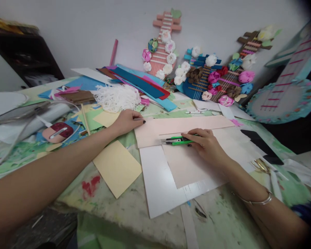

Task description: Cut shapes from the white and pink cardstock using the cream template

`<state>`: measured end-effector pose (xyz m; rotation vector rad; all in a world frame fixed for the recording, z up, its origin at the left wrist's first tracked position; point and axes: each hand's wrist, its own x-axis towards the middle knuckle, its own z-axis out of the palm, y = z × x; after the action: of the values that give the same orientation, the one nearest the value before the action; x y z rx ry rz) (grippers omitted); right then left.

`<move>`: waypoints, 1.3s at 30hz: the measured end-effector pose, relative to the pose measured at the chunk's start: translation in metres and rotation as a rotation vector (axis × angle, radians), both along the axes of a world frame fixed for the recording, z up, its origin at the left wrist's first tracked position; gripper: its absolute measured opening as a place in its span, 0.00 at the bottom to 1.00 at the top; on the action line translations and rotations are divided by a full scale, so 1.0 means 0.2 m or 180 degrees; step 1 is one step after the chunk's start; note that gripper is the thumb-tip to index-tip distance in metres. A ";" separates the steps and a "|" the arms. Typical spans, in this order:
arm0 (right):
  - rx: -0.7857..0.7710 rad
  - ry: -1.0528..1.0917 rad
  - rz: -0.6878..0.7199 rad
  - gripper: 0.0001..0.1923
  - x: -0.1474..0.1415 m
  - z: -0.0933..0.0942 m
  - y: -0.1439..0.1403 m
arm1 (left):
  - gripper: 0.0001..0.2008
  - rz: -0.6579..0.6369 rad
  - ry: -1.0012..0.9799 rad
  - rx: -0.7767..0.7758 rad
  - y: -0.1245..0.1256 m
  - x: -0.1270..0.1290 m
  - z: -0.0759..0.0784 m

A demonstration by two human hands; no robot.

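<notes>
My right hand [206,143] grips a green utility knife [177,140], its blade end pointing left and lying on a pale pink sheet [184,125]. A thin cut line runs across that sheet above the knife. My left hand [128,121] presses down on the sheet's upper left corner, fingers closed flat. The pink sheet rests on a white board [158,186] that sticks out at the left and front. A silver bangle [256,200] circles my right wrist.
A cream card [116,167] lies left of the white board. Behind are a heap of white string [118,97], blue and red foam strips [142,84], paper-flower guitar crafts [163,48] against the wall, pens [195,111], and scissors [260,166] at right.
</notes>
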<state>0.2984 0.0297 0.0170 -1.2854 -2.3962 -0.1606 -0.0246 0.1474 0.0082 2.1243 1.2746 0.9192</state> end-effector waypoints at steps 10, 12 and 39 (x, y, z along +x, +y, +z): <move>-0.0016 -0.0016 -0.0018 0.23 0.01 0.00 -0.03 | 0.16 -0.0032 0.0009 0.0012 -0.01 0.00 0.00; -0.0006 -0.0025 -0.0011 0.23 0.02 0.00 -0.04 | 0.16 -0.0032 0.0006 0.0015 -0.01 0.00 0.00; -0.0254 0.0204 -0.0046 0.25 0.01 0.05 -0.09 | 0.16 -0.0090 0.0044 -0.0008 0.00 -0.01 -0.01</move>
<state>0.2994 0.0126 0.0268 -1.3233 -2.3611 -0.0277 -0.0265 0.1482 0.0058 2.1447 1.2488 0.8922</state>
